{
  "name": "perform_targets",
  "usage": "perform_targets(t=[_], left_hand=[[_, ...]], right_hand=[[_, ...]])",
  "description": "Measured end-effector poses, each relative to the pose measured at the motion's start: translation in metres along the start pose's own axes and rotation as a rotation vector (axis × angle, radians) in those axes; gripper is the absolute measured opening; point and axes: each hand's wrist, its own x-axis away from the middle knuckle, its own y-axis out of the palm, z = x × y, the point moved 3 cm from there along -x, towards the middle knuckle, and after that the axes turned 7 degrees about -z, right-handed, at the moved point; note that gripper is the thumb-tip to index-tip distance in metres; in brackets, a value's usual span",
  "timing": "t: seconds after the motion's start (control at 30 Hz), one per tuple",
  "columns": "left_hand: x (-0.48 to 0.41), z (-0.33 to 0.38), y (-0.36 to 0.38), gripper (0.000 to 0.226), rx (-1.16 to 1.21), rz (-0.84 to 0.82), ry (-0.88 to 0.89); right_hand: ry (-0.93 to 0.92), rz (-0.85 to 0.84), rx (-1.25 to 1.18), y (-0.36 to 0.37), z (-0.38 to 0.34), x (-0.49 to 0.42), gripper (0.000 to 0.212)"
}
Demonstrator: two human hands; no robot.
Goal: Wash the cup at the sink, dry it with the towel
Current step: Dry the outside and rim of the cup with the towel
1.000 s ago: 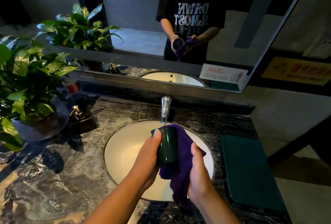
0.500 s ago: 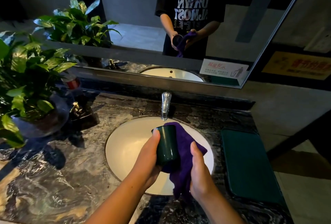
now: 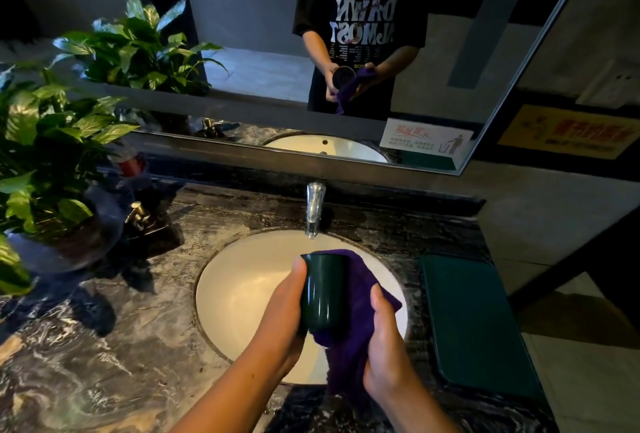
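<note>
Gripping with the left hand point(image 3: 284, 308) the side wall of the cup point(image 3: 323, 290), thumb near the rim. Pressing the towel point(image 3: 360, 280) to the far side with the right hand point(image 3: 384, 346), fingers curled round the cloth. Held above the sink point(image 3: 242, 280), just short of the tap point(image 3: 314, 210). Probably light, rigid, slick when wet: grasp mid-body, never by the rim.

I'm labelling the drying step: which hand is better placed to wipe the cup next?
Probably the right. The right hand holds the purple towel against the cup, so it can rub; the left hand grips the cup over the sink and steadies it.
</note>
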Motion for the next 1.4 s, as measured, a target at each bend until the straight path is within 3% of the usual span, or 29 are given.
perform_targets(t=[0.17,0.3,0.43,0.47,0.6,0.63,0.73,0.87,1.03,1.17,1.4], left_hand=[[-0.011,0.002,-0.020,0.043,-0.382,0.187,0.146],[-0.007,-0.005,-0.012,0.046,-0.351,0.050,0.070],[-0.006,-0.010,-0.004,0.057,-0.337,0.019,0.081],[-0.006,-0.011,-0.004,0.057,-0.331,0.013,0.081],[-0.003,-0.015,-0.002,0.048,-0.274,-0.058,0.070],[-0.004,-0.015,-0.002,0.044,-0.234,-0.070,0.077],[-0.011,-0.015,-0.011,0.050,-0.123,0.013,0.090],[-0.016,-0.020,-0.017,0.057,-0.153,0.123,0.050],[-0.014,-0.025,-0.014,0.063,-0.120,0.015,0.045],[-0.010,-0.026,-0.005,0.049,-0.008,-0.095,0.002],[-0.021,-0.013,-0.020,0.056,0.000,0.083,0.071]], right_hand=[[-0.004,-0.002,0.050,-0.001,-0.003,0.000,0.065],[-0.025,-0.022,0.245,-0.001,-0.001,0.000,0.069],[-0.042,-0.090,0.319,0.011,-0.004,0.001,0.108],[-0.060,-0.072,0.311,0.011,-0.008,-0.002,0.109],[-0.033,0.018,0.131,0.006,-0.019,-0.011,0.059],[-0.005,0.021,0.092,0.005,-0.018,-0.011,0.057],[0.048,0.057,0.066,0.009,-0.005,-0.008,0.064],[0.077,0.034,0.114,0.013,0.008,-0.003,0.063],[0.021,0.063,0.115,0.007,-0.004,-0.011,0.069],[0.039,0.112,-0.015,0.003,-0.011,-0.017,0.066],[0.078,0.059,0.051,0.017,-0.002,-0.008,0.063]])
